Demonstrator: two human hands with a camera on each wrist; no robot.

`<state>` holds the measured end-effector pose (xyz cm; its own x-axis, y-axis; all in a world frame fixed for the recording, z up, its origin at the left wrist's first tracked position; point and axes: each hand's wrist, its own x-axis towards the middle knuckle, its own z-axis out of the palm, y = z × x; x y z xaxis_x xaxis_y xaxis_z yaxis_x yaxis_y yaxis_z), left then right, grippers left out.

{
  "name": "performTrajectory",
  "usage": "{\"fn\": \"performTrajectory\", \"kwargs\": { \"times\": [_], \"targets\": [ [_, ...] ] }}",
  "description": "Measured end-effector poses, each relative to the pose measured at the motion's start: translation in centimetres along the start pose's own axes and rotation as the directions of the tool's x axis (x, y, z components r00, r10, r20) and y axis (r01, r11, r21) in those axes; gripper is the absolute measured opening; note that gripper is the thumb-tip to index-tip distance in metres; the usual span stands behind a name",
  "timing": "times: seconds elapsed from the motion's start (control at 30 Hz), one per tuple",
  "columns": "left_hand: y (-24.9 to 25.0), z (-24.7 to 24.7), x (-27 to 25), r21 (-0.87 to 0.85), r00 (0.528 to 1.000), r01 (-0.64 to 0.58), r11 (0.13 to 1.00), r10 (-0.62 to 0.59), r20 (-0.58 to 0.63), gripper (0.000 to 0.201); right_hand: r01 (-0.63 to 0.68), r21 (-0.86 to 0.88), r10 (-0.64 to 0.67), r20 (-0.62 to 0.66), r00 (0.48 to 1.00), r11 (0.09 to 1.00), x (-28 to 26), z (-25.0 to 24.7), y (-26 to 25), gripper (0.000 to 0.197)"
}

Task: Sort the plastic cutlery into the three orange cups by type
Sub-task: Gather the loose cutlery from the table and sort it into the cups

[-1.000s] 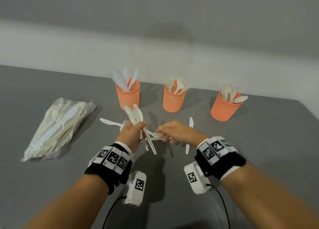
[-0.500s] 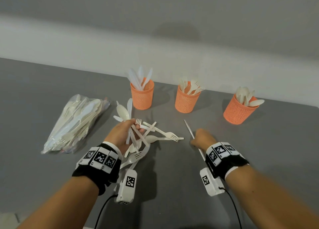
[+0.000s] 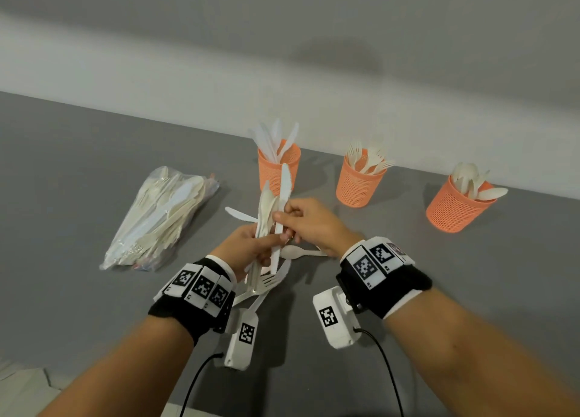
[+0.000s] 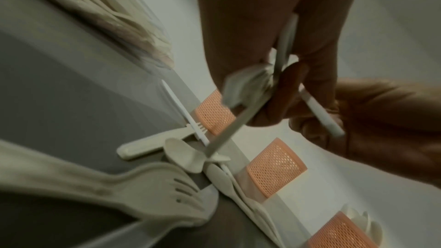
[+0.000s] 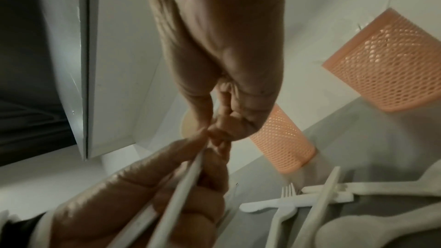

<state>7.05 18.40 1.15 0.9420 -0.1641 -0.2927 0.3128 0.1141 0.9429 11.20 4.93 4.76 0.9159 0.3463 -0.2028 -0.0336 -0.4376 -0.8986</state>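
Observation:
My left hand [image 3: 255, 244] grips an upright bundle of pale cutlery [image 3: 266, 209] over the table's middle. Right beside it, my right hand [image 3: 287, 217] pinches a white knife [image 3: 285, 186] against that bundle, and the left thumb lies across the knife's handle. Three orange mesh cups stand at the back: the knife cup [image 3: 277, 171], the fork cup [image 3: 359, 187] and the spoon cup [image 3: 455, 211]. Loose pieces lie under the hands: a knife [image 3: 240, 214], a spoon [image 3: 298, 253] and forks [image 3: 268, 283]. The right wrist view shows the knife handle [image 5: 188, 174] between both hands.
A clear plastic bag of more cutlery [image 3: 160, 218] lies on the grey table [image 3: 78, 171] to the left. A pale wall runs close behind the cups. The table's near edge is at the bottom left.
My right hand lifted the white knife off the table on the right and brought it left to the bundle. The left hand turned its bundle upright.

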Motion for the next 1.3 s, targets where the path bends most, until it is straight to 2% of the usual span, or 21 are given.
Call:
{"fn": "performTrajectory", "kwargs": {
  "times": [0.07, 0.13, 0.2, 0.27, 0.33, 0.4, 0.57, 0.6, 0.7, 0.77, 0.87, 0.93, 1.03, 1.17, 1.3],
  "targets": [
    [0.3, -0.9, -0.3, -0.058, 0.998, -0.001, 0.998, -0.003, -0.064, 0.015, 0.009, 0.014, -0.009, -0.003, 1.0, 1.0, 0.6, -0.5, 0.0, 0.016],
    [0.7, -2.0, -0.8, -0.106, 0.994, -0.008, 0.994, -0.003, -0.106, 0.018, 0.06, -0.212, -0.075, -0.063, 0.995, 0.975, 1.8, -1.3, 1.2, 0.022],
    [1.1, -2.8, -1.4, -0.156, 0.997, -0.014, 0.988, 0.001, -0.082, 0.017, 0.098, -0.507, -0.126, -0.021, 0.992, 0.856, 2.5, -1.3, 2.6, 0.026],
    [1.2, -3.3, -1.8, -0.227, 0.998, -0.023, 0.974, 0.01, -0.059, 0.016, 0.142, -0.68, -0.074, 0.128, 0.989, 0.719, 3.0, -0.3, 3.9, 0.028],
    [1.2, -3.7, -2.0, -0.282, 0.998, -0.022, 0.959, 0.003, -0.068, 0.02, 0.182, -0.755, -0.016, 0.222, 0.975, 0.63, 3.3, 1.0, 4.3, 0.03],
    [1.1, -4.1, -2.2, -0.288, 0.997, -0.013, 0.958, -0.011, -0.081, 0.024, 0.222, -0.778, -0.034, 0.25, 0.968, 0.588, 3.7, 1.5, 4.4, 0.027],
    [0.9, -5.1, -2.4, -0.28, 0.993, -0.019, 0.96, -0.015, -0.118, 0.023, 0.318, -0.857, -0.036, 0.333, 0.942, 0.406, 3.8, 1.0, 3.8, 0.012],
    [0.9, -5.2, -2.4, -0.28, 0.992, -0.024, 0.96, -0.012, -0.124, 0.023, 0.318, -0.852, -0.05, 0.328, 0.944, 0.416, 3.7, 0.6, 3.7, 0.011],
    [0.7, -5.7, -2.4, -0.29, 0.991, -0.032, 0.956, -0.007, -0.134, 0.024, 0.199, -0.766, 0.03, 0.274, 0.961, 0.612, 2.8, -1.1, 3.5, 0.021],
    [0.4, -5.9, -2.4, -0.291, 0.991, -0.032, 0.956, -0.008, -0.136, 0.024, 0.179, -0.738, 0.096, 0.314, 0.945, 0.65, 1.9, -2.2, 4.2, 0.025],
    [0.2, -5.7, -2.3, -0.277, 0.991, -0.024, 0.961, -0.013, -0.131, 0.024, 0.19, -0.762, 0.145, 0.349, 0.926, 0.619, 0.2, -3.1, 5.9, 0.029],
    [0.2, -5.5, -2.3, -0.273, 0.992, -0.017, 0.962, -0.018, -0.123, 0.024, 0.178, -0.774, 0.138, 0.323, 0.936, 0.607, -0.3, -3.3, 6.5, 0.029],
    [0.0, -5.3, -2.1, -0.273, 0.993, -0.008, 0.962, -0.025, -0.117, 0.023, 0.179, -0.821, 0.129, 0.292, 0.948, 0.542, -0.6, -3.1, 6.6, 0.019],
    [-0.3, -4.6, -2.0, -0.289, 0.991, -0.006, 0.957, -0.032, -0.128, 0.015, 0.209, -0.873, 0.122, 0.289, 0.95, 0.44, -1.2, -2.9, 7.1, 0.024],
    [-1.1, -4.1, -1.9, -0.25, 0.977, -0.037, 0.968, -0.017, -0.213, 0.024, 0.189, -0.848, 0.066, 0.254, 0.965, 0.495, -1.9, -2.5, 7.4, 0.021]
  ]
}}
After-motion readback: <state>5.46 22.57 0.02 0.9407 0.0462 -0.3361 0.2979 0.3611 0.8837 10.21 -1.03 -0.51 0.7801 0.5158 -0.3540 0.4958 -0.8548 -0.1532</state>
